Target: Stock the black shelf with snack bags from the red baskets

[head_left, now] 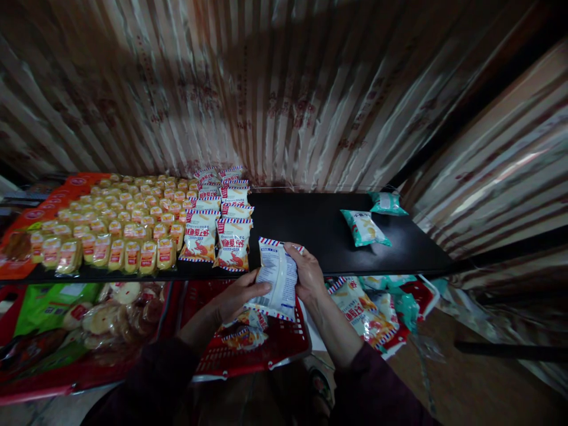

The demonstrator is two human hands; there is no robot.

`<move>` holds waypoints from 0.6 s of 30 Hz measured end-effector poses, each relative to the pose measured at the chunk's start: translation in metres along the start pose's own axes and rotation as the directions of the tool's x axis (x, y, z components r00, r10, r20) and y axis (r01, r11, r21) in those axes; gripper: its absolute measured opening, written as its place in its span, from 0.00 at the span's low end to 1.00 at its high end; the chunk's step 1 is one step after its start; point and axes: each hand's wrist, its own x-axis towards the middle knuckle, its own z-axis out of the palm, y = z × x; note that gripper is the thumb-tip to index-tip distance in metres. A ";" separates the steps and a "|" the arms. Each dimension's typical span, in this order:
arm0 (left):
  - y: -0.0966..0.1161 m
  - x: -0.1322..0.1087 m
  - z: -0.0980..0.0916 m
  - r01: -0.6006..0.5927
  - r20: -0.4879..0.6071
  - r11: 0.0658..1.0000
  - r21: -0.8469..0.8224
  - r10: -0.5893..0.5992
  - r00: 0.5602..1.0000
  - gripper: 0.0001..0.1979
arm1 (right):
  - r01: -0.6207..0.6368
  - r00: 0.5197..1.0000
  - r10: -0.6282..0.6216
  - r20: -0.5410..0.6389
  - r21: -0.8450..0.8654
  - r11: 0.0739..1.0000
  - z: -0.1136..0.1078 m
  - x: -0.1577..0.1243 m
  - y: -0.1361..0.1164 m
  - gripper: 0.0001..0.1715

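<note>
While left hand (239, 296) and right hand (308, 275) pinch a packet (277, 278), snacks (244, 338) in red basket (284, 350).

Left hand (239, 296) and right hand (309, 274) side by side, forearms inward, each grip tight.

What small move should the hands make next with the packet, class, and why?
Probably set the packet on the bare shelf just right of the rows: the left hand and right hand hold it at the shelf front, and matching packets lie lined up there.
</note>
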 end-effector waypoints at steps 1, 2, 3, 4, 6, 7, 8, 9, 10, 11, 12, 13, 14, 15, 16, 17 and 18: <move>-0.002 0.003 -0.001 -0.019 -0.019 1.000 0.011 0.019 1.000 0.22 | 0.006 1.000 -0.006 -0.008 0.005 1.000 0.001 0.000 0.000 0.20; -0.004 0.005 -0.002 -0.040 -0.037 0.999 0.030 0.041 0.998 0.23 | 0.011 1.000 -0.010 -0.015 0.011 1.000 0.001 0.000 0.000 0.21; -0.006 0.008 -0.003 -0.055 -0.052 0.997 0.060 0.058 0.997 0.24 | 0.015 1.000 -0.015 -0.025 0.016 1.000 0.001 0.000 0.000 0.21; -0.007 0.010 -0.004 -0.059 -0.063 0.994 0.096 0.065 0.996 0.24 | 0.018 0.999 -0.018 -0.034 0.019 1.000 0.001 0.000 -0.001 0.22; -0.009 0.014 -0.006 -0.048 -0.091 0.985 0.167 0.064 0.994 0.23 | 0.021 0.999 -0.020 -0.050 0.022 1.000 0.001 0.000 -0.002 0.22; -0.009 0.015 -0.006 -0.048 -0.103 0.981 0.189 0.068 0.992 0.23 | 0.023 0.998 -0.021 -0.053 0.028 0.999 0.000 0.000 -0.002 0.22; -0.009 0.016 -0.006 -0.051 -0.110 0.979 0.198 0.074 0.991 0.23 | 0.024 0.998 -0.022 -0.051 0.040 0.999 -0.001 0.001 -0.003 0.21; -0.010 0.017 -0.006 -0.057 -0.112 0.979 0.197 0.080 0.990 0.23 | 0.026 0.999 -0.024 -0.045 0.057 0.998 -0.002 0.001 -0.004 0.20; -0.011 0.017 -0.005 -0.061 -0.114 0.980 0.191 0.083 0.990 0.23 | 0.028 0.999 -0.025 -0.037 0.074 0.997 -0.004 0.002 -0.004 0.20; -0.012 0.018 -0.004 -0.061 -0.113 0.981 0.182 0.082 0.990 0.23 | 0.027 0.999 -0.025 -0.029 0.088 0.996 -0.005 0.003 -0.005 0.19; -0.013 0.019 -0.004 -0.057 -0.111 0.984 0.171 0.076 0.991 0.23 | 0.024 1.000 -0.022 -0.017 0.092 0.995 -0.007 0.004 -0.004 0.19; -0.014 0.019 -0.003 -0.051 -0.111 0.986 0.161 0.069 0.991 0.23 | 0.023 1.000 -0.022 -0.006 0.086 0.996 -0.009 0.005 -0.004 0.18; -0.015 0.020 -0.001 -0.047 -0.115 0.987 0.155 0.065 0.991 0.23 | 0.029 1.000 -0.029 0.003 0.067 0.997 -0.012 0.006 -0.002 0.18; -0.014 0.020 0.000 -0.052 -0.133 0.985 0.166 0.074 0.988 0.23 | 0.048 0.999 -0.048 0.008 0.035 0.998 -0.014 0.007 -0.001 0.18; -0.013 0.020 0.002 -0.063 -0.162 0.979 0.193 0.095 0.982 0.22 | 0.089 0.996 -0.089 0.006 -0.011 0.996 -0.017 0.008 0.002 0.19; -0.011 0.019 0.004 -0.076 -0.195 0.971 0.227 0.122 0.973 0.21 | 0.158 0.987 -0.159 0.003 -0.072 0.985 -0.020 0.008 0.004 0.22; -0.007 0.018 0.006 -0.105 -0.238 0.952 0.287 0.177 0.955 0.19 | 0.251 0.968 -0.252 0.011 -0.149 0.956 -0.023 0.007 0.007 0.25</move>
